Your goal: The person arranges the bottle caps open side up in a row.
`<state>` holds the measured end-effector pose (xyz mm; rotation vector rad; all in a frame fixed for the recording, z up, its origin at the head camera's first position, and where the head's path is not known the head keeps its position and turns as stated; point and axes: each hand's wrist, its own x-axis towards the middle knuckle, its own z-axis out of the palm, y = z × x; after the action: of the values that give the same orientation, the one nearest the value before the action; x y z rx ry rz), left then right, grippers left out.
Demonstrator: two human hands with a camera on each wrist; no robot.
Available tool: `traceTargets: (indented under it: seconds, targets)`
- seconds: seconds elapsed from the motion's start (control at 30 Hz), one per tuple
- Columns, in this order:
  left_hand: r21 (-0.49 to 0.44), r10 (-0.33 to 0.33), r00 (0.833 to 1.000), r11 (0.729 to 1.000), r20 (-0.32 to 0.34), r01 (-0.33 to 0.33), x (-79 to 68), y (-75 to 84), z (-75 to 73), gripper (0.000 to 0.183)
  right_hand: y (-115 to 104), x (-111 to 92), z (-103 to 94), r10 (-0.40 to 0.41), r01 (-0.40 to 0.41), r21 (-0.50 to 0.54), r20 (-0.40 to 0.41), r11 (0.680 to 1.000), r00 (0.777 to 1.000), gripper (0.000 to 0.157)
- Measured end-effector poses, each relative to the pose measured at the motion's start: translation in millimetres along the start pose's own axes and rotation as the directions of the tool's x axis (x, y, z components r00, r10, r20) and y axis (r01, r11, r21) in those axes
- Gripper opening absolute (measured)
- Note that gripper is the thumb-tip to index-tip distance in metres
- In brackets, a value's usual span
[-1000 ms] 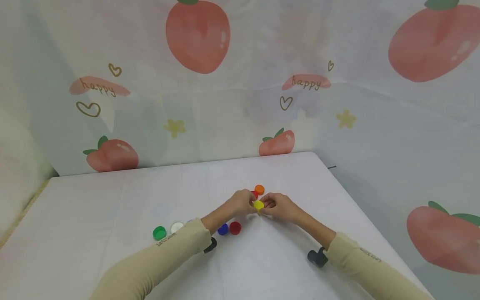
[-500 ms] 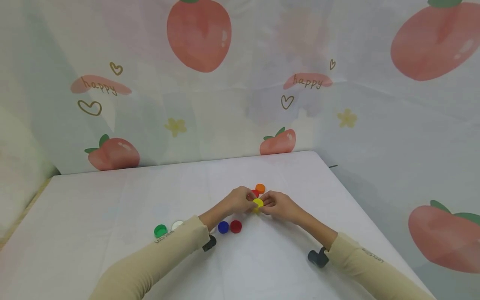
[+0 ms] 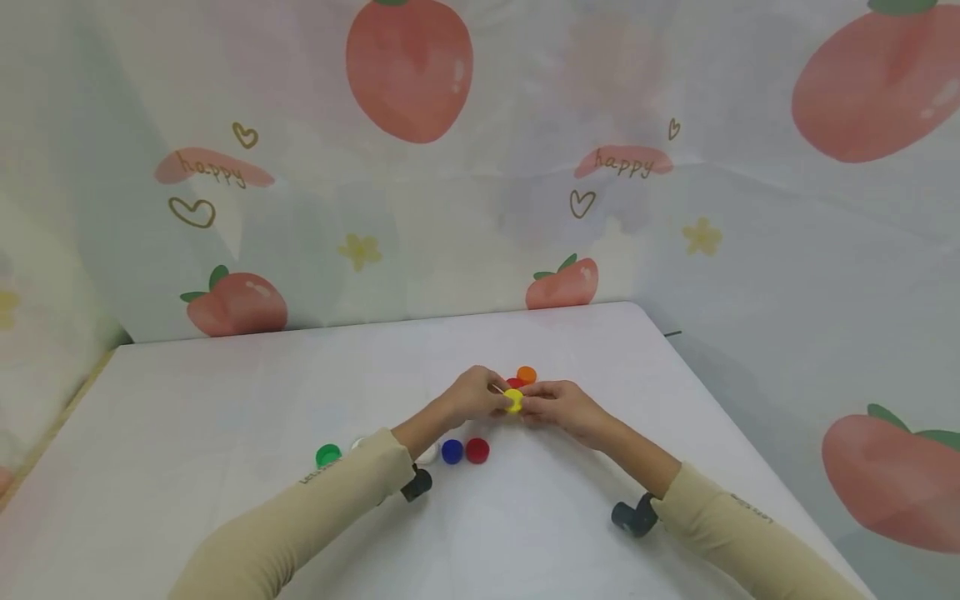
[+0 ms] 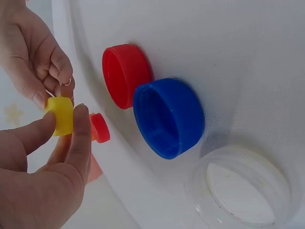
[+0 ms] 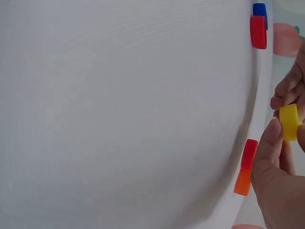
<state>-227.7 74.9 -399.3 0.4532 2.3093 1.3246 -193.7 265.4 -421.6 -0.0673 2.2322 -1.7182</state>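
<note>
A small yellow bottle cap (image 3: 513, 401) is held off the table between both hands. Thumb and fingers of the left hand (image 3: 472, 397) pinch it from the left, plainest in the left wrist view. From the other side, the right hand (image 3: 567, 408) grips it too; its thumb and fingers flank the cap (image 5: 289, 122) in the right wrist view. A thin white line shows by the right fingertips in the left wrist view; what it is, I cannot tell. Just behind the hands lie a red cap (image 3: 514, 383) and an orange cap (image 3: 527, 375).
Nearer on the white table (image 3: 247, 400) sit a red cap (image 3: 477, 451), a blue cap (image 3: 452, 452) and a clear whitish cap (image 4: 240, 186). Farther left are a green cap (image 3: 327, 455) and a white one, partly behind the left sleeve (image 3: 315, 508). A patterned cloth (image 3: 465, 225) hangs behind.
Both hands have shifted slightly away from the body, and the yellow cap has turned between the fingers. The head view has drifted a little. A whitish cap now shows more beside the left sleeve.
</note>
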Motion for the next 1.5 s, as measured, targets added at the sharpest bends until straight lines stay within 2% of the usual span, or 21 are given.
traceTargets:
  seconds: [0.3, 0.5, 0.67, 0.9, 1.07, 1.23, 1.37, 1.5]
  targets:
    - [-0.119, 0.04, 0.999, 0.992, -0.016, -0.042, -7.5, -3.0, -4.9, 0.018, -7.6, -3.6, 4.4, 0.004, -0.008, 0.122, 0.029, 0.993, 1.0, 0.039]
    - [-0.097, 0.097, 0.993, 0.99, -0.06, -0.103, -10.9, -7.1, -7.4, 0.014, -13.4, -6.2, 9.7, 0.024, -0.033, 0.188, 0.049, 0.982, 0.998, 0.043]
    - [-0.077, 0.146, 0.988, 0.986, -0.058, -0.15, -16.4, -8.9, -10.7, 0.011, -15.7, -6.9, 13.8, 0.021, -0.035, 0.233, 0.064, 0.972, 0.998, 0.043]
    - [-0.048, 0.185, 0.981, 0.981, -0.053, -0.188, -25.4, -11.9, -16.3, 0.011, -16.2, -7.9, 15.6, -0.045, 0.033, 0.166, 0.073, 0.986, 0.996, 0.051]
    - [-0.055, 0.18, 0.982, 0.982, -0.063, -0.183, -31.1, -13.5, -17.6, 0.017, -16.4, -8.9, 17.5, -0.074, 0.073, 0.021, 0.09, 0.997, 0.993, 0.048]
    - [-0.058, 0.204, 0.977, 0.976, -0.059, -0.208, -35.4, -15.6, -14.9, 0.017, -14.0, -13.3, 17.5, -0.124, 0.132, -0.08, 0.103, 0.988, 0.987, 0.042]
    - [-0.002, 0.272, 0.959, 0.962, -0.074, -0.273, -38.8, -17.8, -14.1, 0.016, -15.0, -16.5, 18.0, -0.16, 0.175, -0.132, 0.117, 0.976, 0.98, 0.041]
    - [0.034, 0.354, 0.934, 0.935, -0.055, -0.352, -42.8, -20.9, -12.6, 0.015, -13.7, -19.2, 18.3, -0.2, 0.227, -0.206, 0.144, 0.952, 0.969, 0.037]
